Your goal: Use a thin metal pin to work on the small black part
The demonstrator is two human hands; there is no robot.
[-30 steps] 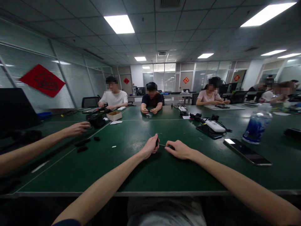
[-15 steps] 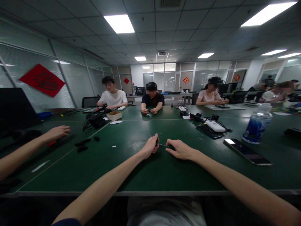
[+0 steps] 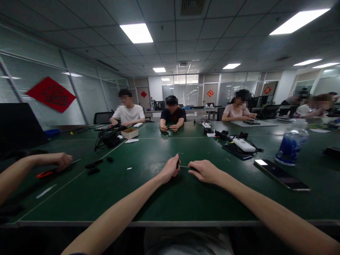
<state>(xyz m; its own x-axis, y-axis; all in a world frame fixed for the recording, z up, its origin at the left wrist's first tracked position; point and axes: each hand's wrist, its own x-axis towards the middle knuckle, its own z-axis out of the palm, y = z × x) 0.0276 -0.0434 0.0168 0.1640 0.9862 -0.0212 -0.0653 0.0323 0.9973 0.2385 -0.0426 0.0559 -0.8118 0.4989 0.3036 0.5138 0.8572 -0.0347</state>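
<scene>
Shaft (image 3: 183, 166), thin, straight, metallic-looking

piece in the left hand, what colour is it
The piece in the left hand looks black; the head view shows it best.

The left grip (image 3: 169, 170) mostly hides a dark piece (image 3: 177, 163) too small to identify
</scene>
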